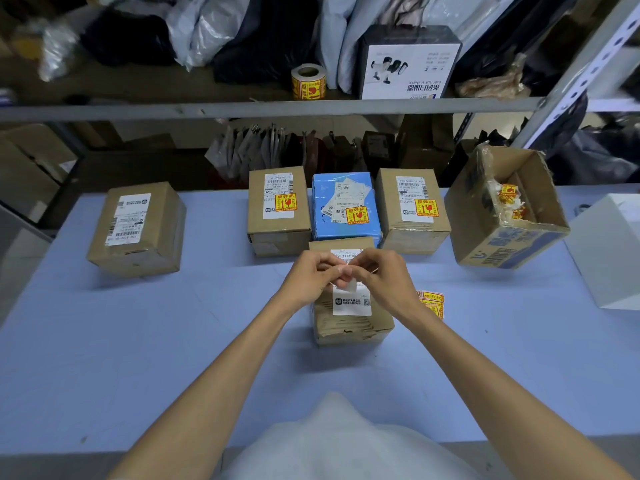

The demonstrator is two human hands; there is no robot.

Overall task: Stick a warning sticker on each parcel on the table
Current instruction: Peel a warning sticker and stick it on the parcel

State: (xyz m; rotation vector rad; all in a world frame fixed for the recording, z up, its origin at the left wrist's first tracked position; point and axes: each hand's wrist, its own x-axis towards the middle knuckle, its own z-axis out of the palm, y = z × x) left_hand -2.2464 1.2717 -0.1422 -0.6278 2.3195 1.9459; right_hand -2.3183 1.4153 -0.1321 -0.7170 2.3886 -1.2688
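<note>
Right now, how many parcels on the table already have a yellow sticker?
3, all in the back row: left brown box, blue box, right brown box. The near box is partly covered, so I can't tell.

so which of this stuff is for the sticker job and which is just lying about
For the job: near parcel, far-left parcel, back-left parcel, blue parcel, back-right parcel, loose stickers, sticker roll, scrap box, white slip pinched by left hand and right hand.
Lying about: white box, printed box, shelf bags.
</note>
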